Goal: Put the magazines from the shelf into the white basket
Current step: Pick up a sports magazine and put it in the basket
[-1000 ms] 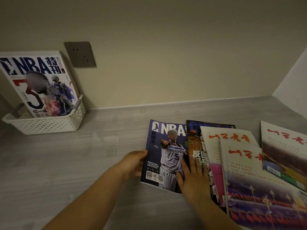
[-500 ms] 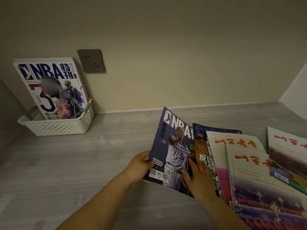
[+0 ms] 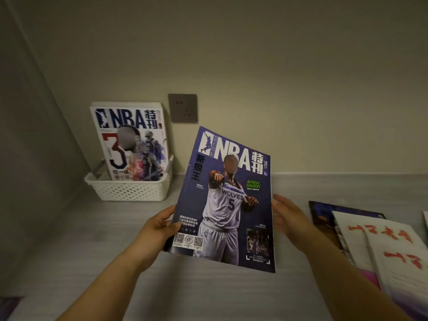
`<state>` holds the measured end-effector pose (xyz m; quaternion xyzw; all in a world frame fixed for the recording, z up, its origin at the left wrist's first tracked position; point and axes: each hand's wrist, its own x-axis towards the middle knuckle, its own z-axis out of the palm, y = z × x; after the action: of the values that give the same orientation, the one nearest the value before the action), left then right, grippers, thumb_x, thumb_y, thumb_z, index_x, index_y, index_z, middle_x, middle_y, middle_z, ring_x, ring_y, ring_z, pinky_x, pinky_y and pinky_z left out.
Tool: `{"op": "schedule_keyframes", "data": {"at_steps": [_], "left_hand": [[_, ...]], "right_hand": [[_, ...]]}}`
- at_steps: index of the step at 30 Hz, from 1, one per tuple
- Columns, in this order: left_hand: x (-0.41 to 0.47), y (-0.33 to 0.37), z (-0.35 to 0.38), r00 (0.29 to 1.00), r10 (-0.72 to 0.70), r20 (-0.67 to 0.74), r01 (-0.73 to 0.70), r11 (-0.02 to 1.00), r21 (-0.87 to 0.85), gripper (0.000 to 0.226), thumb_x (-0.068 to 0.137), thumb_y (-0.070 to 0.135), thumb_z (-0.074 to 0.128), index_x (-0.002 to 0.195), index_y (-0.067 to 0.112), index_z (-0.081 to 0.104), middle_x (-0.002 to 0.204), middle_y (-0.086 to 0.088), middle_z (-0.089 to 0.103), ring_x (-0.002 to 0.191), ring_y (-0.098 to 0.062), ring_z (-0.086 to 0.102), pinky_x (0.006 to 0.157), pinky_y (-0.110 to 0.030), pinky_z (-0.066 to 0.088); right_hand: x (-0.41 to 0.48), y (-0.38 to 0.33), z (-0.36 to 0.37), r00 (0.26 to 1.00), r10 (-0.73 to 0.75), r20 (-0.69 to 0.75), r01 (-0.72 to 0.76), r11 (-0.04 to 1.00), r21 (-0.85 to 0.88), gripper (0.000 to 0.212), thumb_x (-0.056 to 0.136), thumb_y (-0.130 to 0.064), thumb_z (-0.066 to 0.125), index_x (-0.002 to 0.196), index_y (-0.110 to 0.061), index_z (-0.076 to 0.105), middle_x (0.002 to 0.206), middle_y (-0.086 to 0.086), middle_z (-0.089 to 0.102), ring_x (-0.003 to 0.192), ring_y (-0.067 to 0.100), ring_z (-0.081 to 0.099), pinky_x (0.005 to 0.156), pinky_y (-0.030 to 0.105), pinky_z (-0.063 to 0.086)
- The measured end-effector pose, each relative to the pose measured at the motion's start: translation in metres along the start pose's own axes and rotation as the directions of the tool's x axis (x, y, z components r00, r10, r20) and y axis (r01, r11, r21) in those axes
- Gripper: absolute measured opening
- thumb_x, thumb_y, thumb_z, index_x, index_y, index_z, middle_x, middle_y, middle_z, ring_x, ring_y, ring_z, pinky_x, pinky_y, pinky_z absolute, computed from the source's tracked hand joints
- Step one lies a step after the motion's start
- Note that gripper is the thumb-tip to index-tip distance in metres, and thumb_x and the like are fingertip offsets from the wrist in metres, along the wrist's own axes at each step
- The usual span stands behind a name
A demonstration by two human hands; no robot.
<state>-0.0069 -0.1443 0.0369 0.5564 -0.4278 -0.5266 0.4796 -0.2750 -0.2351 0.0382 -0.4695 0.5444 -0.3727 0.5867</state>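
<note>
- Now one blue NBA magazine (image 3: 225, 200) is held up off the grey shelf (image 3: 69, 251), cover toward the camera, tilted, between the basket and the pile on the right.
- Its cover reads "NBA", "NBA SPECIAL ISSUE", "ANTHONY EDWARDS", "WOLVES" and the number 5; two QR codes sit near the lower left corner.
- One left hand (image 3: 159, 230) is closed on the magazine's lower left edge, thumb on the cover.
- One right hand (image 3: 289, 218) is spread open by the right edge; whether it touches the magazine I cannot tell.
- One white basket (image 3: 132, 192) stands at the back left against the wall, holding upright one white NBA magazine (image 3: 132, 144) with a large red and blue 3.
- At least four magazines (image 3: 379, 246) lie overlapping on the right, two showing red brush characters.
- One grey wall socket (image 3: 183, 108) sits above.
</note>
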Motion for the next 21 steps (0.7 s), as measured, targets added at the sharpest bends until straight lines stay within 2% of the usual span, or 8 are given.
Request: {"op": "schedule_keyframes", "data": {"at_steps": [2, 4, 10, 13, 14, 17, 20, 21], "left_hand": [[-0.002, 0.004, -0.028, 1.0, 0.019, -0.001, -0.018, 1.0, 0.02, 0.045, 0.088, -0.001, 0.045, 0.099, 0.041, 0.056, 0.076, 0.007, 0.077, 0.07, -0.012, 0.072, 0.054, -0.025, 0.057], [-0.005, 0.006, -0.057, 0.999, 0.034, -0.02, -0.034, 0.999, 0.037, 0.044, 0.088, 0.0, 0.045, 0.101, 0.04, 0.056, 0.078, 0.007, 0.077, 0.071, -0.013, 0.072, 0.057, -0.026, 0.058], [-0.006, 0.007, -0.142, 0.991, 0.078, -0.108, -0.074, 0.997, 0.037, 0.045, 0.087, -0.006, 0.042, 0.098, 0.034, 0.056, 0.073, 0.009, 0.076, 0.066, -0.008, 0.07, 0.052, -0.018, 0.055], [0.001, 0.01, -0.175, 0.975, 0.124, -0.182, -0.115, 0.991, 0.063, 0.047, 0.084, -0.014, 0.042, 0.099, 0.028, 0.057, 0.08, 0.009, 0.074, 0.064, 0.0, 0.068, 0.053, -0.011, 0.052], [0.005, 0.013, -0.185, 0.963, 0.157, -0.219, -0.137, 0.985, 0.1, 0.047, 0.082, -0.017, 0.043, 0.103, 0.024, 0.057, 0.085, 0.005, 0.071, 0.062, 0.004, 0.067, 0.054, -0.008, 0.051], [0.024, 0.028, -0.213, 0.912, 0.247, -0.326, -0.189, 0.961, 0.201, 0.046, 0.077, -0.022, 0.046, 0.116, 0.003, 0.054, 0.093, 0.001, 0.062, 0.053, 0.013, 0.06, 0.053, -0.001, 0.046], [0.049, 0.047, -0.237, 0.861, 0.336, -0.383, -0.215, 0.921, 0.324, 0.044, 0.076, -0.022, 0.049, 0.115, -0.003, 0.055, 0.097, -0.007, 0.059, 0.057, 0.01, 0.059, 0.053, 0.004, 0.042], [0.057, 0.054, -0.245, 0.838, 0.359, -0.41, -0.22, 0.911, 0.347, 0.042, 0.075, -0.022, 0.049, 0.113, -0.004, 0.057, 0.098, -0.009, 0.06, 0.063, 0.001, 0.059, 0.052, 0.004, 0.041]], "right_hand": [[0.004, -0.019, 0.024, 0.999, -0.04, 0.022, 0.041, 0.999, -0.034, 0.025, 0.092, -0.008, 0.041, 0.113, -0.018, 0.05, 0.082, 0.005, 0.062, 0.068, 0.014, 0.062, 0.05, 0.024, 0.051], [0.009, -0.032, 0.051, 0.997, -0.068, 0.044, 0.069, 0.997, -0.031, 0.026, 0.091, -0.004, 0.039, 0.108, -0.02, 0.051, 0.075, 0.005, 0.061, 0.051, 0.008, 0.062, 0.04, 0.019, 0.048], [0.024, -0.056, 0.147, 0.978, -0.131, 0.161, 0.141, 0.989, -0.052, 0.021, 0.089, -0.003, 0.045, 0.107, -0.008, 0.056, 0.094, 0.011, 0.062, 0.067, 0.016, 0.059, 0.047, 0.017, 0.051], [0.037, -0.065, 0.188, 0.977, -0.179, 0.119, 0.191, 0.976, -0.103, 0.021, 0.086, 0.001, 0.05, 0.106, -0.002, 0.058, 0.063, -0.001, 0.068, 0.046, 0.006, 0.06, 0.039, 0.014, 0.047], [0.041, -0.069, 0.201, 0.973, -0.199, 0.114, 0.213, 0.97, -0.116, 0.022, 0.085, 0.003, 0.051, 0.106, -0.001, 0.058, 0.06, -0.002, 0.068, 0.04, 0.001, 0.058, 0.037, 0.013, 0.046], [0.054, -0.085, 0.24, 0.956, -0.28, 0.091, 0.292, 0.945, -0.149, 0.024, 0.083, 0.004, 0.054, 0.106, 0.003, 0.06, 0.084, 0.008, 0.063, 0.038, -0.005, 0.056, 0.036, 0.012, 0.046], [0.069, -0.108, 0.272, 0.92, -0.387, 0.058, 0.391, 0.907, -0.155, 0.023, 0.083, 0.004, 0.054, 0.104, -0.002, 0.062, 0.063, -0.001, 0.066, 0.039, -0.007, 0.056, 0.035, 0.011, 0.044], [0.074, -0.116, 0.28, 0.906, -0.42, 0.05, 0.422, 0.891, -0.166, 0.023, 0.083, 0.004, 0.055, 0.103, -0.005, 0.062, 0.057, -0.01, 0.066, 0.04, -0.007, 0.057, 0.035, 0.01, 0.044]]}}
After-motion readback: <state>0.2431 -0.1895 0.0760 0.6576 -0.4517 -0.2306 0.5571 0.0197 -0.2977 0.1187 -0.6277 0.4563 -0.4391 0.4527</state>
